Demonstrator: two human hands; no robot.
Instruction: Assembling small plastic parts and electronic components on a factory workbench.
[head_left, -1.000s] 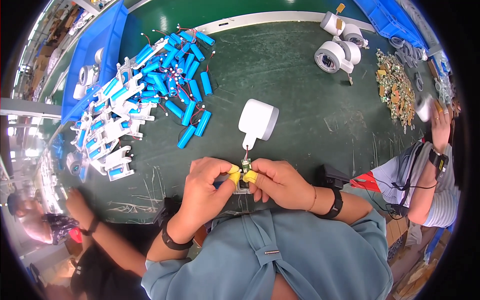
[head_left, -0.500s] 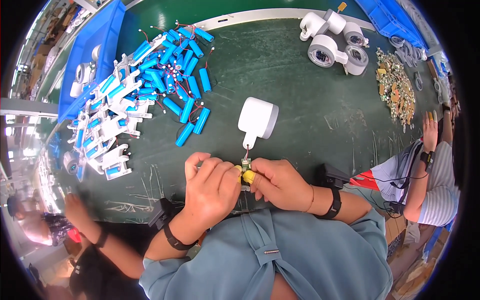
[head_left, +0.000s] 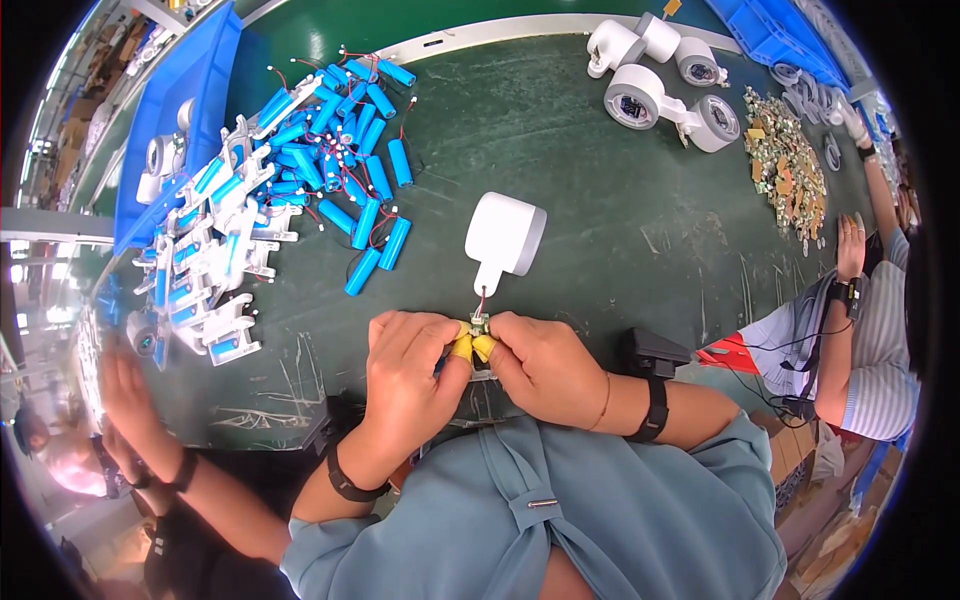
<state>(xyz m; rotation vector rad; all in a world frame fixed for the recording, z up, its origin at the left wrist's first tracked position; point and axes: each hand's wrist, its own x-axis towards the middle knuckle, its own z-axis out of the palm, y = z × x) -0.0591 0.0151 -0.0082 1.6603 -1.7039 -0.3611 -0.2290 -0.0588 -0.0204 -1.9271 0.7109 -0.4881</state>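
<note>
A small green circuit board (head_left: 480, 323) is pinched between my two hands near the table's front edge. My left hand (head_left: 408, 372) is closed on its left side, and my right hand (head_left: 548, 368) grips it from the right. Yellow covers wrap the fingertips that meet just below the board. Thin wires (head_left: 484, 300) run from it up to the narrow neck of a white round-bodied housing (head_left: 496, 230) with a grey rim, lying just beyond my hands. Fingers hide most of the board's lower part.
Blue cylindrical batteries (head_left: 397, 162) with red leads lie heaped at left, beside white plastic frames (head_left: 232, 255) and a blue bin (head_left: 205, 90). More white housings (head_left: 634, 98) and a pile of small boards (head_left: 790, 175) sit at right. Co-workers' hands (head_left: 851, 245) flank both sides.
My left thumb has come down beside the right one, below the board. The view has shifted slightly. Co-workers' arms have moved on both sides, and a gloved hand now shows at far right.
</note>
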